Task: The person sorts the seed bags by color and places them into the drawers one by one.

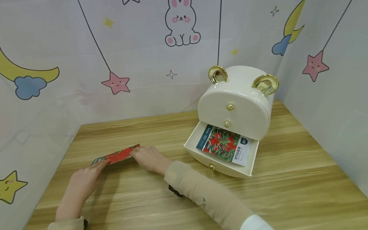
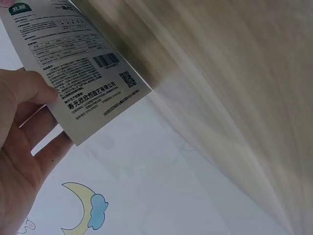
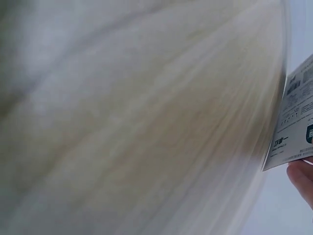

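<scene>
A seed packet [image 1: 122,155] with red flowers on its front is held tilted above the table at left. My left hand [image 1: 86,179] pinches its near left end; in the left wrist view the thumb [image 2: 36,88] presses on the printed white back, with fingers behind. At the far right end my right hand [image 1: 149,158] pinches the packet, and only its fingertips [image 3: 301,178] show in the right wrist view. Another flower packet [image 1: 222,143], picture up, lies in the pulled-out bottom drawer [image 1: 196,135] of a white cabinet [image 1: 234,102].
The cabinet stands at the back right, with gold ear shapes [image 1: 265,84] on top and gold knobs [image 1: 230,107] on its drawers. Its open drawer juts over the wooden table [image 1: 293,172]. Printed cloth walls [image 1: 149,57] border the table at back and sides.
</scene>
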Demonstrator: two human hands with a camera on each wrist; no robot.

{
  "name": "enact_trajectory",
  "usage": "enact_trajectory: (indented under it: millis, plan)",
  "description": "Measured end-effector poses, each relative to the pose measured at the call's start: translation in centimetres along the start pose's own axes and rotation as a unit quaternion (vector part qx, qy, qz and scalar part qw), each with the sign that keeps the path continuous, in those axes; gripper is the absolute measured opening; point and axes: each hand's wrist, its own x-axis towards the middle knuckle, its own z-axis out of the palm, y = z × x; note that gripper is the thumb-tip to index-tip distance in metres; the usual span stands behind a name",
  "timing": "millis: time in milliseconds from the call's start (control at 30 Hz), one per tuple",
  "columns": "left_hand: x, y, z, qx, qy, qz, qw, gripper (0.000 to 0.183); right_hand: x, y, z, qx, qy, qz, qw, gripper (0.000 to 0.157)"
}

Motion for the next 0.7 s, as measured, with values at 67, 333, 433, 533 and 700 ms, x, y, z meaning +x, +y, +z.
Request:
enact_trajectory:
  millis: [67, 333, 433, 533, 700]
  plan:
    - [0.0, 0.0, 0.0, 0.002, 0.023, 0.001, 0.9997, 0.052, -0.1, 0.1, 0.1, 0.001, 0.004, 0.001, 1.0, 0.026]
    - [-0.4, 0.0, 0.3, 0.0, 0.082, -0.013, 0.9965, 0.05, -0.6, 0.3, 0.2, 0.012, 0.019, -0.005, 1.0, 0.03]
    - [-0.5, 0.0, 0.4, -0.004, 0.111, -0.016, 0.9937, 0.048, -0.8, 0.2, -0.1, 0.021, 0.022, -0.012, 0.999, 0.031]
    - [-0.6, 0.0, 0.3, -0.004, 0.127, -0.023, 0.9916, 0.044, -1.0, 0.1, -0.5, 0.028, 0.022, -0.016, 0.999, 0.032]
    - [-0.7, 0.0, 0.2, 0.003, 0.152, -0.023, 0.9881, 0.039, -1.1, 0.0, -1.6, 0.04, 0.025, -0.022, 0.999, 0.034]
